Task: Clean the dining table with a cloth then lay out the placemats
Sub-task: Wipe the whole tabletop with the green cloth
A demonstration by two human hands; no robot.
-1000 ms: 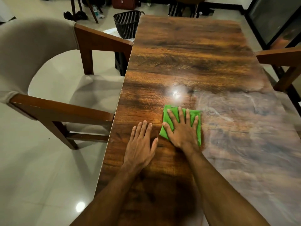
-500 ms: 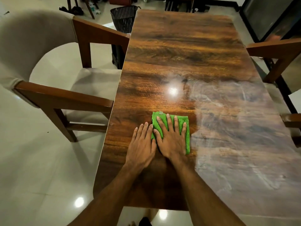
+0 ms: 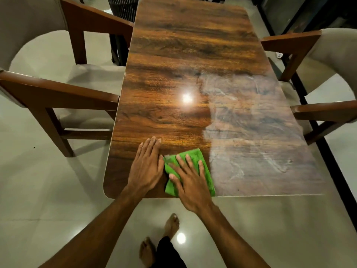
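Wood-grain table (image 3: 193,45), near edge: left hand (image 3: 146,165) is laid flat, fingers straight, just beside the green cloth (image 3: 193,154), which is pressed under the flat, spread right hand (image 3: 190,182). Since a second ago the cloth has been drawn back from mid-table. Hazy smears (image 3: 251,122) on the right half are judged still unwiped.

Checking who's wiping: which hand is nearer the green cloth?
Right. The right hand lies flat on the green cloth; the left hand rests on the bare table just beside its left edge.
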